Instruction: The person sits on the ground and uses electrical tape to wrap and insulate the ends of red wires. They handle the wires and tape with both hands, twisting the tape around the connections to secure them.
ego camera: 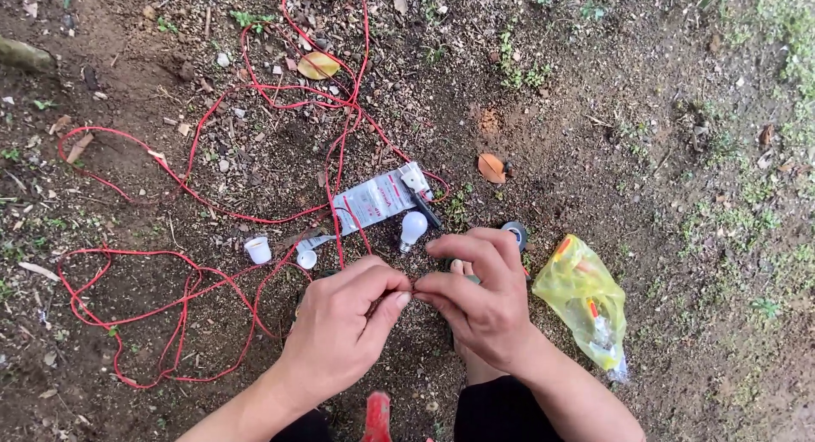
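Pinching something tiny between both hands, we judge the wiring barely begun: our left hand [340, 327] and right hand [484, 302] meet fingertip to fingertip, what they grip hidden. The red wire [204, 281] sprawls loose on the dirt, and 1 white bulb [413, 228] lies unconnected just ahead.

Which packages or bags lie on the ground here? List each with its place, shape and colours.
Flat wrapper: above the hands, among red wire; oblong, silver-white with red print.
Plastic bag: beside the right hand; crumpled, translucent yellow, small items inside.
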